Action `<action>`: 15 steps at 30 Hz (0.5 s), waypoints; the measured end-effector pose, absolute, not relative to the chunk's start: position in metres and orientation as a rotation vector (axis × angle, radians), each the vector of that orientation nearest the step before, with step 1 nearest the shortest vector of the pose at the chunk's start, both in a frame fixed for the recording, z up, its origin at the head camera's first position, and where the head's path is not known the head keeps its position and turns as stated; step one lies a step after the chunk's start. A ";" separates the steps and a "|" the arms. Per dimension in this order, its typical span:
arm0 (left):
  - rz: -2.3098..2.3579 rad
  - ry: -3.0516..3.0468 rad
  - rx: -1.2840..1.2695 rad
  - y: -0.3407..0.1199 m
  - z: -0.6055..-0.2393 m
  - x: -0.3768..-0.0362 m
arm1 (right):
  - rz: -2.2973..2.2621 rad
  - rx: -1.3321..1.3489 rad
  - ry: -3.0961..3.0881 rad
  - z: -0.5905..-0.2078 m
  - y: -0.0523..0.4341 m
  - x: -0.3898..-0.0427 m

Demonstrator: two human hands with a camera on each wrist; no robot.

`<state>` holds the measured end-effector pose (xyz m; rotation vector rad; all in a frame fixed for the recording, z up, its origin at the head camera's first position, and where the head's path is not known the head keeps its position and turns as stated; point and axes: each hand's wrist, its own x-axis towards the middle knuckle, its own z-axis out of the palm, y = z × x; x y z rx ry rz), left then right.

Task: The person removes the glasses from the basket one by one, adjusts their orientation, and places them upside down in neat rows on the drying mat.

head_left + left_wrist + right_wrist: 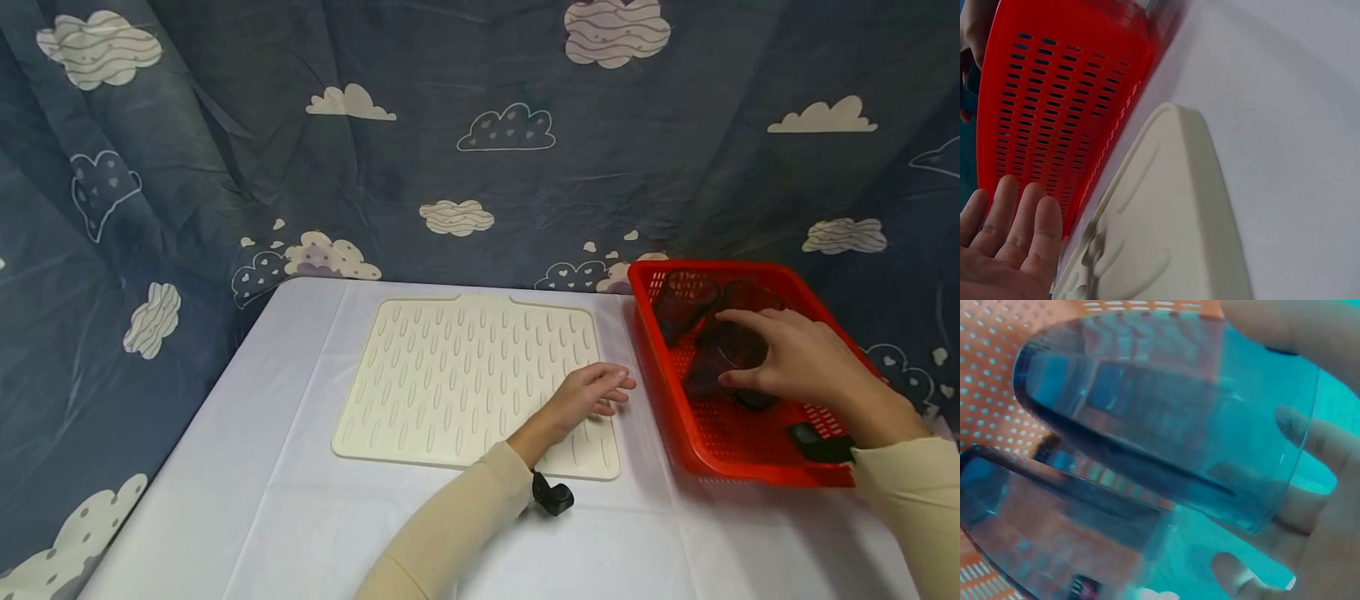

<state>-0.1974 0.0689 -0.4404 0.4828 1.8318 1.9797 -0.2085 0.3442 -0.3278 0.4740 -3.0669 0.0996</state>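
Inside the red basket (678, 408), my right hand (813, 358) grips a dark tinted drinking glass (1147, 412) near its rim. The right wrist view shows the thumb on one side and the fingers round the other. A second tinted glass (1054, 531) lies beside it in that view. Further back in the basket stand other glasses (684, 300). My left hand (581, 400) hovers over the right edge of a cream ridged drying mat (465, 375), its fingers loosely extended toward the basket and nothing in them.
The mat lies flat on a white cloth-covered table (300, 500), with the basket standing to its right. Behind the table hangs a dark blue curtain (420, 167) with a cloud print. A black wrist camera (553, 497) sits on my left wrist.
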 end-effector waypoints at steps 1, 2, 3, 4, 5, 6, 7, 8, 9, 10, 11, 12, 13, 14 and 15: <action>1.998 1.832 0.477 0.071 -0.444 -0.199 | 0.110 0.459 -3.084 -0.325 0.344 -0.207; 2.013 1.833 0.473 0.071 -0.443 -0.199 | 0.122 0.446 -3.095 -0.322 0.344 -0.205; 2.029 1.830 0.469 0.072 -0.443 -0.199 | 0.134 0.432 -3.107 -0.319 0.344 -0.204; 2.051 1.818 0.464 0.073 -0.442 -0.199 | 0.148 0.423 -3.114 -0.316 0.345 -0.202; 2.078 1.802 0.457 0.074 -0.443 -0.198 | 0.155 0.403 -3.120 -0.314 0.345 -0.200; 2.102 1.788 0.448 0.075 -0.443 -0.198 | 0.159 0.383 -3.120 -0.311 0.345 -0.198; 2.131 1.777 0.435 0.076 -0.443 -0.198 | 0.164 0.369 -3.116 -0.309 0.345 -0.196; 2.158 1.775 0.414 0.076 -0.443 -0.198 | 0.166 0.356 -3.107 -0.307 0.344 -0.194; 2.193 1.777 0.388 0.077 -0.443 -0.198 | 0.168 0.344 -3.094 -0.306 0.344 -0.192; 2.229 1.782 0.359 0.077 -0.444 -0.199 | 0.172 0.332 -3.081 -0.304 0.343 -0.191; 2.260 1.799 0.331 0.077 -0.444 -0.199 | 0.176 0.320 -3.067 -0.302 0.342 -0.189; 2.292 1.812 0.303 0.077 -0.443 -0.200 | 0.185 0.314 -3.051 -0.301 0.341 -0.188; 2.316 1.830 0.280 0.077 -0.443 -0.200 | 0.197 0.306 -3.036 -0.299 0.340 -0.186; 2.333 1.840 0.266 0.076 -0.443 -0.201 | 0.208 0.299 -3.019 -0.297 0.339 -0.184; 2.346 1.844 0.262 0.076 -0.442 -0.202 | 0.219 0.291 -3.001 -0.295 0.339 -0.183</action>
